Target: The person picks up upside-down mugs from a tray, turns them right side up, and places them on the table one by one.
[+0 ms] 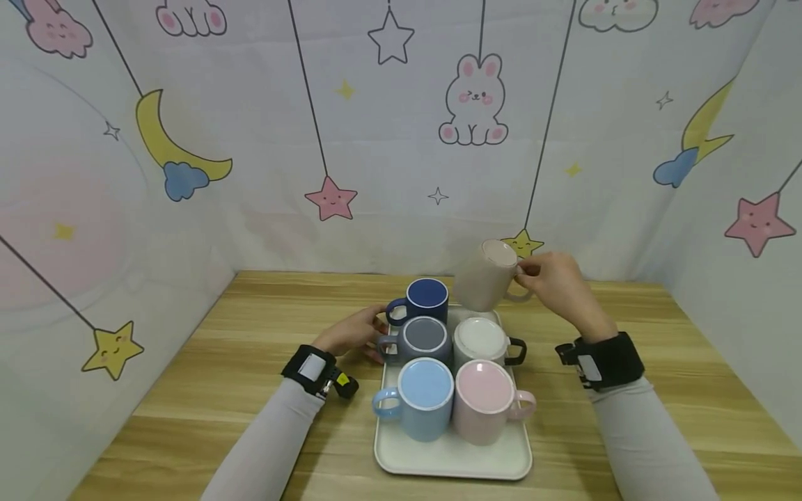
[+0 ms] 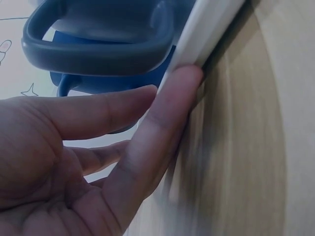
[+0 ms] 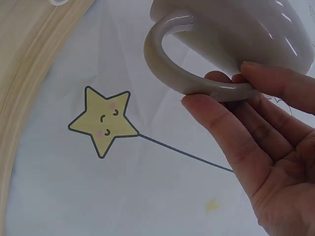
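My right hand [image 1: 551,278] pinches the handle of a beige mug [image 1: 479,278] between thumb and fingers. The mug tilts, base up, above the back right of a white tray [image 1: 454,465]. In the right wrist view, the fingers go through and around the handle [image 3: 172,81]. At the tray's left edge, my left hand [image 1: 360,330] holds the rim [image 2: 209,32], thumb on the inner side and a finger along the outside. Close to that hand are the handles of a dark blue mug [image 1: 428,293] and a grey-blue mug [image 1: 426,335], both upside down.
Also upside down on the tray are a white mug [image 1: 481,339] with a black handle, a light blue mug [image 1: 426,400] and a pink mug [image 1: 484,403]. The tray lies on a wooden table [image 1: 301,296]. Behind it hangs a cloth printed with cartoons [image 1: 388,139].
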A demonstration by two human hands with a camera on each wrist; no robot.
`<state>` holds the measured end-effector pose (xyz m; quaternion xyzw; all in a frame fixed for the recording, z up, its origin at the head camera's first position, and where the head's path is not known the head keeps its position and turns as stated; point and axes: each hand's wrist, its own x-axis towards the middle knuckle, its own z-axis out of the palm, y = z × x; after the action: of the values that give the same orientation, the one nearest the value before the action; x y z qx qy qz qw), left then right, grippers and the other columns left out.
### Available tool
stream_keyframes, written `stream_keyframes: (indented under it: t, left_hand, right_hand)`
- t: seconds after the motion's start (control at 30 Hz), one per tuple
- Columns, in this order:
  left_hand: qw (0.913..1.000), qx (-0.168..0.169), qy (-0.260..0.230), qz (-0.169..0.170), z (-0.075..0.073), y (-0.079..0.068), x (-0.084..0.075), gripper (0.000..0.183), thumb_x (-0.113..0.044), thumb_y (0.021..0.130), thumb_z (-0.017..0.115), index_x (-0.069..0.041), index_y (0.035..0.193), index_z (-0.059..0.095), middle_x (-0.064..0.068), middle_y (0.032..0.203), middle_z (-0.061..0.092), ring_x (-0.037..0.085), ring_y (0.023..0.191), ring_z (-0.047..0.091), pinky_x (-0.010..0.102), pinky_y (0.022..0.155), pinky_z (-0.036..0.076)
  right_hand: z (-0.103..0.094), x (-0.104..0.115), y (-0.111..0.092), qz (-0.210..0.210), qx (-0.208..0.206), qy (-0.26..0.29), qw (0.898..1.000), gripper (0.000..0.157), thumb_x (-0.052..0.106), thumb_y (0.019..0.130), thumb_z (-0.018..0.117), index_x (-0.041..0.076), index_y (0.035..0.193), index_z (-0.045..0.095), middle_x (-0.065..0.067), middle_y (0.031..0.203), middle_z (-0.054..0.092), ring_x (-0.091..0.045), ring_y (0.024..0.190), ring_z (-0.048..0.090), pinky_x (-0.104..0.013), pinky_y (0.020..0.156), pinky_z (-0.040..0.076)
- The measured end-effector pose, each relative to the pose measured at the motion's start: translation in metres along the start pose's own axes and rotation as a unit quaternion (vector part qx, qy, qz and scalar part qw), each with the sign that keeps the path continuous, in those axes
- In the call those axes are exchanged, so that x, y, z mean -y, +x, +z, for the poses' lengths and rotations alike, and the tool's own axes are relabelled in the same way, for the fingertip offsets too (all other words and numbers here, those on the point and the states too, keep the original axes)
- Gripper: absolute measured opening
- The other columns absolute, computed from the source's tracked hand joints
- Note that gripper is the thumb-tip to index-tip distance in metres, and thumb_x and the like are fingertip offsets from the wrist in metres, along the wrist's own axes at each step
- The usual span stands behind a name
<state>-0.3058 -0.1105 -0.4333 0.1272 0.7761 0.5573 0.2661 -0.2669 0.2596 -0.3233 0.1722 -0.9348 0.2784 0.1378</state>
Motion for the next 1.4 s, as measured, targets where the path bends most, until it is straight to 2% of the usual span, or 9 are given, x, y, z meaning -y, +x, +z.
stream_keyframes:
  t: [0.13, 0.37, 0.47, 0.67, 0.9, 1.0, 1.2, 1.3, 1.4]
  left_hand:
    - [1.0, 0.003, -0.002, 0.002, 0.0, 0.002, 0.001, 0.07, 0.015, 0.095, 0.052, 0.0, 0.16, 0.028, 0.02, 0.111, 0.056, 0.027, 0.089, 0.067, 0.044, 0.073, 0.065]
    - [0.9999, 0.011, 0.004, 0.01, -0.002, 0.001, 0.001, 0.071, 0.013, 0.096, 0.055, 0.0, 0.16, 0.027, 0.02, 0.111, 0.058, 0.026, 0.087, 0.068, 0.043, 0.074, 0.065]
    - [0.9998, 0.014, 0.005, 0.01, -0.003, 0.0, 0.0, 0.071, 0.012, 0.097, 0.055, -0.001, 0.161, 0.028, 0.021, 0.114, 0.059, 0.026, 0.089, 0.068, 0.043, 0.075, 0.065]
    - [0.9998, 0.012, 0.012, 0.01, -0.004, -0.003, -0.003, 0.071, 0.011, 0.096, 0.056, 0.0, 0.16, 0.028, 0.024, 0.12, 0.06, 0.026, 0.091, 0.069, 0.042, 0.077, 0.065]
    - [0.9987, -0.002, 0.05, 0.003, -0.011, -0.006, -0.005, 0.076, 0.006, 0.091, 0.062, -0.004, 0.16, 0.033, 0.023, 0.126, 0.06, 0.026, 0.094, 0.069, 0.041, 0.083, 0.064]
    - [0.9979, -0.013, 0.063, 0.008, -0.016, -0.009, -0.006, 0.077, 0.002, 0.092, 0.064, -0.005, 0.161, 0.032, 0.022, 0.127, 0.059, 0.026, 0.097, 0.068, 0.04, 0.086, 0.063]
    - [0.999, -0.013, 0.036, 0.025, -0.022, -0.012, -0.01, 0.077, 0.002, 0.096, 0.063, 0.0, 0.162, 0.024, 0.025, 0.127, 0.054, 0.03, 0.104, 0.066, 0.044, 0.092, 0.061]
    - [0.9987, -0.031, 0.018, 0.037, -0.023, -0.015, -0.014, 0.071, 0.003, 0.099, 0.058, 0.002, 0.161, 0.024, 0.026, 0.128, 0.051, 0.036, 0.109, 0.064, 0.045, 0.094, 0.061]
    - [0.9962, -0.062, 0.006, 0.061, -0.023, -0.016, -0.019, 0.064, 0.003, 0.101, 0.054, 0.002, 0.16, 0.029, 0.026, 0.127, 0.05, 0.04, 0.112, 0.062, 0.043, 0.092, 0.061]
  right_hand:
    - [-0.001, 0.001, -0.001, 0.013, -0.009, 0.024, 1.0, 0.021, 0.005, 0.098, 0.07, -0.01, 0.112, 0.075, -0.027, 0.105, 0.075, -0.041, 0.095, 0.073, -0.051, 0.078, 0.063]
    - [0.001, 0.006, -0.001, 0.043, -0.017, 0.098, 0.994, 0.028, 0.011, 0.1, 0.071, -0.01, 0.117, 0.073, -0.028, 0.109, 0.073, -0.036, 0.088, 0.075, -0.03, 0.07, 0.064]
    - [0.002, 0.009, -0.001, 0.049, -0.023, 0.135, 0.989, 0.028, 0.01, 0.099, 0.072, -0.011, 0.118, 0.072, -0.028, 0.11, 0.073, -0.038, 0.091, 0.075, -0.026, 0.071, 0.063]
    - [0.005, 0.012, -0.001, 0.057, -0.027, 0.203, 0.977, 0.028, 0.008, 0.097, 0.074, -0.011, 0.118, 0.071, -0.029, 0.111, 0.072, -0.041, 0.099, 0.073, -0.029, 0.076, 0.063]
    - [0.012, 0.012, 0.0, 0.077, -0.003, 0.306, 0.949, 0.033, 0.007, 0.099, 0.071, -0.012, 0.125, 0.067, -0.03, 0.119, 0.069, -0.036, 0.108, 0.071, -0.035, 0.083, 0.063]
    - [0.014, 0.013, 0.001, 0.074, 0.003, 0.326, 0.943, 0.034, 0.008, 0.1, 0.07, -0.012, 0.126, 0.066, -0.03, 0.119, 0.067, -0.033, 0.107, 0.071, -0.037, 0.083, 0.063]
    - [0.018, 0.015, 0.001, 0.081, 0.005, 0.347, 0.934, 0.035, 0.01, 0.101, 0.07, -0.012, 0.127, 0.065, -0.031, 0.121, 0.066, -0.03, 0.107, 0.07, -0.038, 0.085, 0.063]
    - [0.019, 0.016, 0.002, 0.085, 0.006, 0.359, 0.93, 0.035, 0.01, 0.1, 0.07, -0.012, 0.128, 0.065, -0.031, 0.123, 0.066, -0.026, 0.107, 0.071, -0.037, 0.086, 0.062]
    - [0.021, 0.017, 0.003, 0.083, 0.006, 0.375, 0.923, 0.035, 0.008, 0.1, 0.07, -0.013, 0.128, 0.064, -0.03, 0.121, 0.067, -0.021, 0.104, 0.072, -0.038, 0.086, 0.062]
